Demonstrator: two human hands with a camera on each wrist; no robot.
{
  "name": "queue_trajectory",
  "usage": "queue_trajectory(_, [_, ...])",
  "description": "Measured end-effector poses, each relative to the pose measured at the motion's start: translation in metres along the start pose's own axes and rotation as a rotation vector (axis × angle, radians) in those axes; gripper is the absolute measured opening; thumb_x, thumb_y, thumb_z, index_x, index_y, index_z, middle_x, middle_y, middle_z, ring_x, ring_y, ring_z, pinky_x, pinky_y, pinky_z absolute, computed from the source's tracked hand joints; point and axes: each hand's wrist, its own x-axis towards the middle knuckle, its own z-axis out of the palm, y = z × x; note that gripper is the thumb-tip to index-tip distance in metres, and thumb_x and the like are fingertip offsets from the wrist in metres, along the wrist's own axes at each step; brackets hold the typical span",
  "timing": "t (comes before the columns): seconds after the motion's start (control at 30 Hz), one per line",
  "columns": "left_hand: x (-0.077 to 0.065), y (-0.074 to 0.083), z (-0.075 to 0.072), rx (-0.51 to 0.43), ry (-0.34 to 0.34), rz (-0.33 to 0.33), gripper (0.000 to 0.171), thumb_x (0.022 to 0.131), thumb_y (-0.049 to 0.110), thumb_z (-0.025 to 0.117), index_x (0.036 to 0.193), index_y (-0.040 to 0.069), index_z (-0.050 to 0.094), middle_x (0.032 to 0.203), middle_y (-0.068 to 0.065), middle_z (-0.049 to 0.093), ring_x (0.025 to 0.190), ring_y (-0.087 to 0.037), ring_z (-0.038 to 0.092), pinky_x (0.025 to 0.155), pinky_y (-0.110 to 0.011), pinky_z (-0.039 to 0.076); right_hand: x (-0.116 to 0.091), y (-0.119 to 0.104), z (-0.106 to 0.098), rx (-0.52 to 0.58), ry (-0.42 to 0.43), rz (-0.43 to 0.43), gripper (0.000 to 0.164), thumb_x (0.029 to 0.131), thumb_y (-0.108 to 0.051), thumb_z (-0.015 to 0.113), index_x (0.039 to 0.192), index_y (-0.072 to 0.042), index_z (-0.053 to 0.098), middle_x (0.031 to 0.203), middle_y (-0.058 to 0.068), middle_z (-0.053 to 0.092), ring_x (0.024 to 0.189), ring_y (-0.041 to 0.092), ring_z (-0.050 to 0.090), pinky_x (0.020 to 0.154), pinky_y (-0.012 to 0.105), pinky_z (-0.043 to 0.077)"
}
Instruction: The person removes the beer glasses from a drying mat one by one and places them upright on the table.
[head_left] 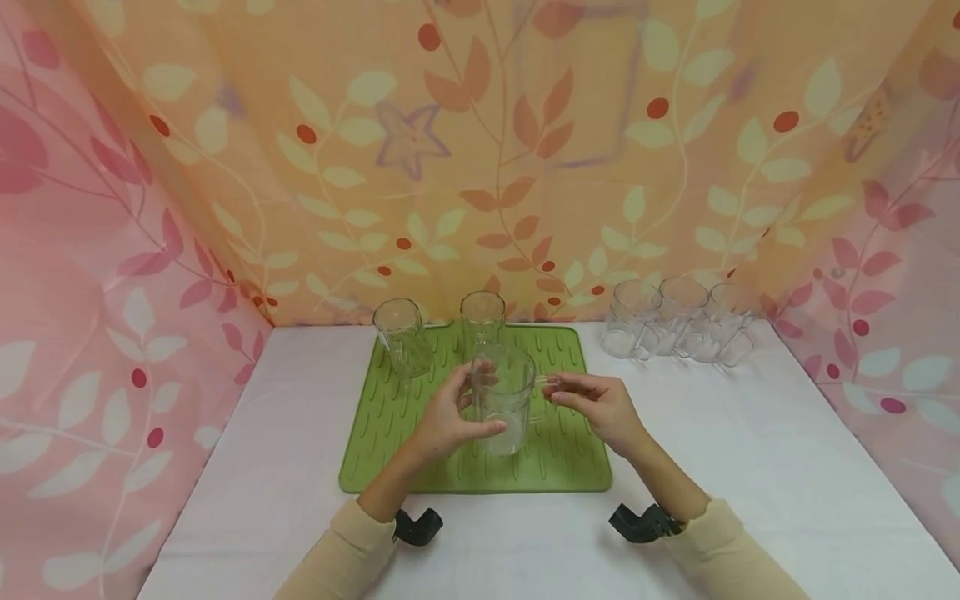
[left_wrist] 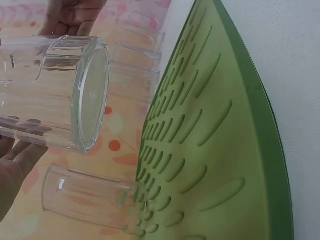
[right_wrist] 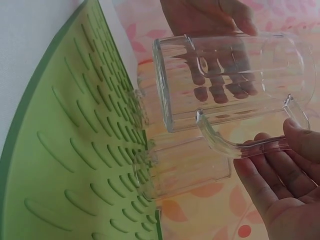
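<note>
A clear glass mug (head_left: pixel 510 408) is held upright above the green ridged mat (head_left: pixel 390 471), its base apart from the mat in the left wrist view. My left hand (head_left: pixel 448 419) grips the mug's body from the left, with the fingers behind it and the thumb in front. On the right, my right hand (head_left: pixel 602 410) pinches the handle (right_wrist: pixel 225 146) between thumb and fingers. Two other clear glasses stand on the back part of the mat: a left glass (head_left: pixel 405 346) and a middle glass (head_left: pixel 482 315), the latter partly hidden behind the held mug.
Three clear glass mugs (head_left: pixel 682 321) stand close together at the back right of the white-covered table (head_left: pixel 262 467). Behind the table hangs a patterned orange curtain (head_left: pixel 450 167); pink leaf-patterned curtains (head_left: pixel 112 333) flank both sides.
</note>
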Motion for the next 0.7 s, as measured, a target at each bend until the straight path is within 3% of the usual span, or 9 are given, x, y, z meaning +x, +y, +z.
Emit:
queue_trajectory(0.17, [0.0002,0.0009,0.0,-0.003,-0.012,0.002,0.078,0.076,0.006,0.081,0.142,0.009,0.04,0.145,-0.014,0.048,0.134,-0.031,0.048,0.111,-0.051,0.042,-0.0016,-0.0011,0.0005,-0.063,0.019,-0.012,0.029,0.093,-0.002,0.062,0.116,0.015,0.063,0.106,0.032,0.068,0.094,0.0,0.07,0.081,0.019,0.058])
queue_trajectory(0.43, [-0.0011,0.0002,-0.0003,0.03,-0.024,0.018,0.078,0.078,0.009,0.081,0.144,0.012,0.039,0.145,-0.011,0.048,0.135,-0.03,0.047,0.112,-0.051,0.04,-0.0052,0.0001,0.0025,-0.097,0.051,-0.031,0.03,0.093,-0.001,0.061,0.116,0.018,0.061,0.105,0.034,0.067,0.093,-0.002,0.069,0.082,0.017,0.057])
queue_trajectory(0.7, [-0.0025,0.0005,-0.0014,0.018,-0.034,0.0,0.085,0.08,0.01,0.079,0.149,0.006,0.03,0.147,-0.015,0.046,0.137,-0.031,0.044,0.112,-0.05,0.04,-0.0085,-0.0004,0.0004,-0.147,0.093,-0.032,0.029,0.092,-0.002,0.062,0.116,0.014,0.063,0.105,0.032,0.068,0.093,-0.003,0.069,0.079,0.017,0.057])
